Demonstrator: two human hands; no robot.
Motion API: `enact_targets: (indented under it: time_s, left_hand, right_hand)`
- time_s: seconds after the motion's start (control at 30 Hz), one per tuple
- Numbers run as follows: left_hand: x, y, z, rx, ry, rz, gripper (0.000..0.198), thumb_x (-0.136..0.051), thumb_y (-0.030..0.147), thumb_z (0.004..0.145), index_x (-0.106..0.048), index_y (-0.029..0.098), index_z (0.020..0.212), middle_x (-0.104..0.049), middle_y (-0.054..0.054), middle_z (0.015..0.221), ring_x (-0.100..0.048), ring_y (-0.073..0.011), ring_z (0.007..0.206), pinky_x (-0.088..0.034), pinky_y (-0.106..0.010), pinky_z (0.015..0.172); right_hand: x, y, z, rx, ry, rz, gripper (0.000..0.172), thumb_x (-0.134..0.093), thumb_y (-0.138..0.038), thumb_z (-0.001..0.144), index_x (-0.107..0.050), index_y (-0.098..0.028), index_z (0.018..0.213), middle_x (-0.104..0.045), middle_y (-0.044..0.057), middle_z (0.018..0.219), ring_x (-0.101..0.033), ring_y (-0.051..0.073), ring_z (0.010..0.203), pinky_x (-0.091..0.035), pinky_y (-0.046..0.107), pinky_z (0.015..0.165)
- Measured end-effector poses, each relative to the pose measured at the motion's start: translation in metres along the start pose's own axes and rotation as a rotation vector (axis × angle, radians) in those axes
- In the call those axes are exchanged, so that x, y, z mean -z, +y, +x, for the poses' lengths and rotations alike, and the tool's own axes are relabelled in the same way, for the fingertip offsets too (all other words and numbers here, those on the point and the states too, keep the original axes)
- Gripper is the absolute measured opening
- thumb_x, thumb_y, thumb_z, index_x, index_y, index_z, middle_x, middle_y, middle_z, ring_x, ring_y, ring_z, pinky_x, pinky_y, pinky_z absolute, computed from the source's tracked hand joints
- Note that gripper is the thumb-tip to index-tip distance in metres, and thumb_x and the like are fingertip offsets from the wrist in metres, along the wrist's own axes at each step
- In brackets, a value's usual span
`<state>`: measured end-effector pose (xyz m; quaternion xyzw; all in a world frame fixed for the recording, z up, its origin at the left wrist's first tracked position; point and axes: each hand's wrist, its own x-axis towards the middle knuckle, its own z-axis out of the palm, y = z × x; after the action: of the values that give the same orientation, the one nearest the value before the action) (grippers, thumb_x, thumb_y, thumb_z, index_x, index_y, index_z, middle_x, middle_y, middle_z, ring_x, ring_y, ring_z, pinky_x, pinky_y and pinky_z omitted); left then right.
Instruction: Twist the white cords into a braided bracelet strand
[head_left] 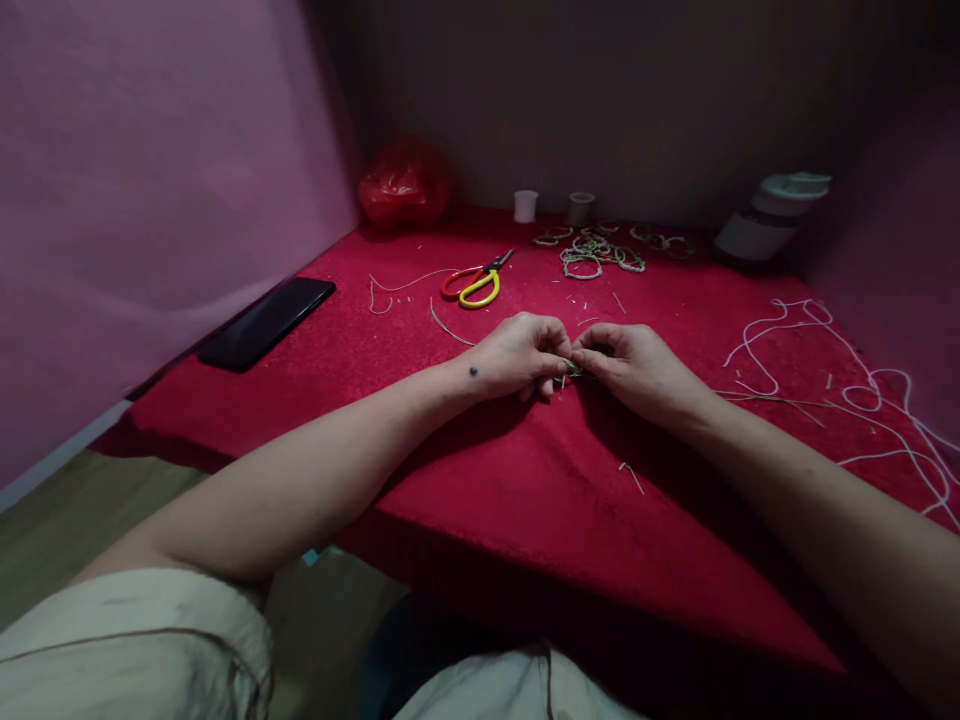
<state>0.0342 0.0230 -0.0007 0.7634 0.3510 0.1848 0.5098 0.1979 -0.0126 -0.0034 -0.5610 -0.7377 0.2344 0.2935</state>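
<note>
Over the middle of the red-covered table, my left hand [529, 352] and my right hand [626, 362] meet, fingertips almost touching. Both are closed in a pinch on a small piece of green and white cord [572, 368], mostly hidden by the fingers. Thin strands run out to either side, a brown one [450, 332] left of my left wrist and others [772, 398] past my right wrist. Beyond my left hand lie scissors [480, 285] with one red and one yellow handle, blades pointing away to the right.
Braided cord loops [589, 255] lie at the back near a white spool [526, 206] and a darker spool [580, 208]. A red plastic bag [403, 190], a black phone [268, 322], a lidded bottle [772, 220] and loose white cord [874, 390] surround the work. Cord scraps [632, 477] lie in front.
</note>
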Motion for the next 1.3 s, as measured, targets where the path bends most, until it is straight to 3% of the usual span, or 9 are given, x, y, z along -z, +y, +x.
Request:
enact_targets:
  time_s: [0.17, 0.3, 0.43, 0.6, 0.87, 1.03, 1.13, 1.3]
  left_hand:
    - [0.0, -0.001, 0.001, 0.042, 0.022, -0.004, 0.007, -0.051, 0.009, 0.077, -0.051, 0.014, 0.082, -0.055, 0.004, 0.048, -0.045, -0.0035, 0.034, -0.031, -0.016, 0.037]
    - [0.0, -0.002, 0.001, 0.035, 0.007, 0.014, 0.004, -0.052, 0.013, 0.077, -0.052, 0.014, 0.08, -0.056, 0.004, 0.049, -0.045, -0.0042, 0.034, -0.031, -0.017, 0.037]
    - [0.001, 0.0, 0.0, 0.034, -0.007, 0.074, 0.003, -0.051, 0.014, 0.076, -0.054, 0.014, 0.077, -0.057, 0.003, 0.051, -0.045, -0.0038, 0.034, -0.031, -0.017, 0.037]
    - [0.0, 0.001, -0.001, 0.018, -0.001, 0.106, 0.006, -0.049, 0.013, 0.074, -0.055, 0.014, 0.076, -0.056, 0.003, 0.051, -0.046, -0.0044, 0.035, -0.032, -0.017, 0.037]
    - [-0.001, 0.003, -0.001, 0.026, 0.016, 0.127, 0.007, -0.048, 0.011, 0.072, -0.055, 0.013, 0.075, -0.057, 0.001, 0.051, -0.046, -0.0052, 0.034, -0.033, -0.018, 0.037]
    - [-0.003, 0.003, -0.002, 0.019, 0.048, 0.108, 0.01, -0.048, 0.008, 0.07, -0.053, 0.014, 0.077, -0.056, 0.002, 0.049, -0.046, -0.0056, 0.034, -0.034, -0.018, 0.037]
    - [-0.003, 0.001, -0.002, 0.0, 0.054, 0.109, 0.006, -0.05, 0.01, 0.07, -0.053, 0.014, 0.073, -0.056, 0.002, 0.049, -0.047, -0.0062, 0.035, -0.034, -0.018, 0.036]
    - [-0.003, 0.001, -0.003, -0.006, 0.076, 0.16, 0.005, -0.051, 0.012, 0.07, -0.056, 0.013, 0.072, -0.054, 0.002, 0.047, -0.05, -0.0078, 0.039, -0.035, -0.018, 0.04]
  right_hand:
    - [0.005, -0.007, -0.008, -0.015, -0.067, 0.117, 0.018, -0.052, -0.025, 0.077, -0.064, -0.014, 0.07, -0.055, 0.0, 0.054, -0.043, 0.009, 0.049, -0.033, 0.023, 0.048]
    - [0.0, -0.006, -0.012, -0.061, -0.003, 0.229, 0.014, -0.056, -0.023, 0.075, -0.064, -0.013, 0.081, -0.058, 0.0, 0.059, -0.047, 0.009, 0.047, -0.036, 0.023, 0.046]
    - [-0.006, -0.001, -0.015, 0.048, 0.117, 0.124, 0.012, -0.056, -0.022, 0.075, -0.063, -0.015, 0.083, -0.064, 0.003, 0.07, -0.054, 0.012, 0.056, -0.042, 0.024, 0.053]
    - [-0.005, -0.005, -0.02, 0.097, 0.169, -0.005, 0.011, -0.055, -0.019, 0.076, -0.064, -0.017, 0.083, -0.066, 0.004, 0.074, -0.058, 0.015, 0.065, -0.044, 0.027, 0.06]
    - [-0.007, -0.01, -0.021, 0.015, 0.135, 0.039, 0.01, -0.056, -0.02, 0.075, -0.062, -0.02, 0.083, -0.066, 0.004, 0.075, -0.059, 0.017, 0.067, -0.045, 0.03, 0.061]
    - [-0.007, -0.019, -0.022, -0.123, 0.09, 0.255, 0.01, -0.05, -0.018, 0.076, -0.059, -0.019, 0.081, -0.06, 0.001, 0.06, -0.052, 0.012, 0.049, -0.042, 0.026, 0.048]
    - [-0.006, -0.022, -0.022, -0.198, 0.074, 0.36, 0.009, -0.055, -0.019, 0.072, -0.058, -0.018, 0.08, -0.058, 0.0, 0.058, -0.05, 0.011, 0.046, -0.04, 0.025, 0.045]
    - [-0.007, -0.018, -0.019, -0.203, 0.063, 0.41, 0.018, -0.065, -0.022, 0.062, -0.058, -0.017, 0.079, -0.058, 0.0, 0.062, -0.049, 0.01, 0.049, -0.037, 0.024, 0.045]
